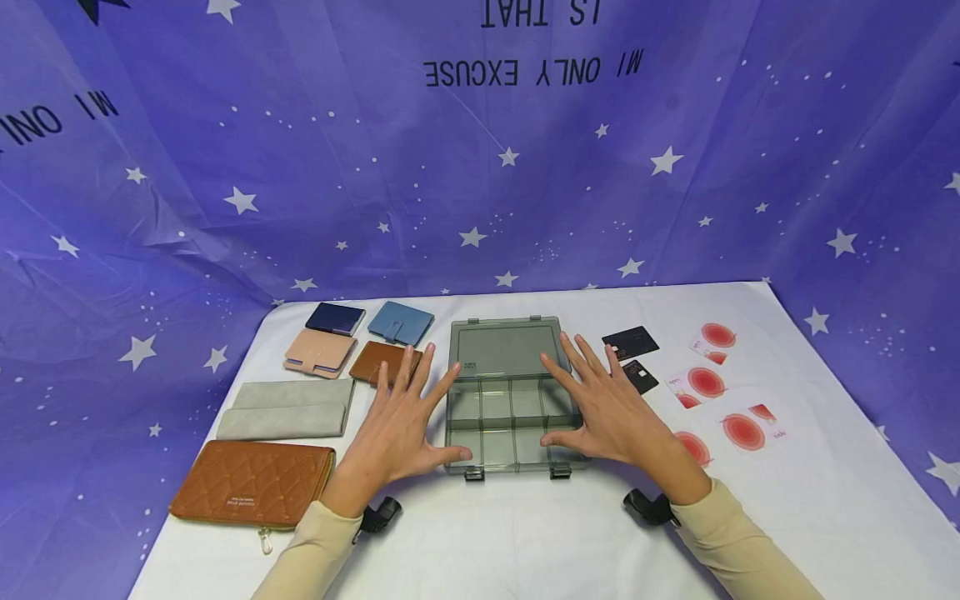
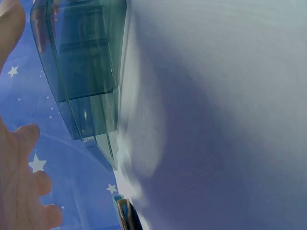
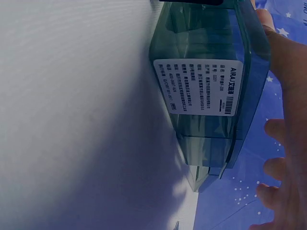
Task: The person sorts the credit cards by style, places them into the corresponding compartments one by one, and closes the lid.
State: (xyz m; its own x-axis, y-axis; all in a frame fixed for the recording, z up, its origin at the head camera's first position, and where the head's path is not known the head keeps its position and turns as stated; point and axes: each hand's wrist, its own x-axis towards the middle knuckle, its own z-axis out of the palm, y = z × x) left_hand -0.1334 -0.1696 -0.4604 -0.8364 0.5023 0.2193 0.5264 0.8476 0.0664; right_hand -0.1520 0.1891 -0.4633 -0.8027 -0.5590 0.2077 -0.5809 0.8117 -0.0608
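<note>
A smoky-green compartment box (image 1: 480,442) is sitting at the middle of the counter (image 1: 510,533), its lid (image 1: 504,346) lying folded back on the far side and its two black latches (image 1: 560,472) facing the near edge. In the right wrist view, a white printed label (image 3: 197,87) is showing on the box's side wall.

The left hand (image 1: 397,429) and the right hand (image 1: 611,408) are hovering on either side of the box, palms turning inward. Each grip is spreading wide, fingers splaying and thumb standing off from them, and neither is holding anything; whether a thumb is touching the box, the pictures are not showing clearly.

Beyond the left hand, a brown bifold wallet (image 1: 381,362) is lying partly behind the fingers. Near it are resting a light blue snap wallet (image 1: 401,322), a navy card holder (image 1: 335,318) and a peach snap wallet (image 1: 320,352). Nearer the person, a long grey wallet (image 1: 285,408) and a tan quilted zip wallet (image 1: 251,483) are lying.

Past the right hand, two black cards (image 1: 630,342) and four red-and-white cards (image 1: 753,428) are lying scattered. A purple star-patterned cloth (image 1: 465,192) is hanging behind.
</note>
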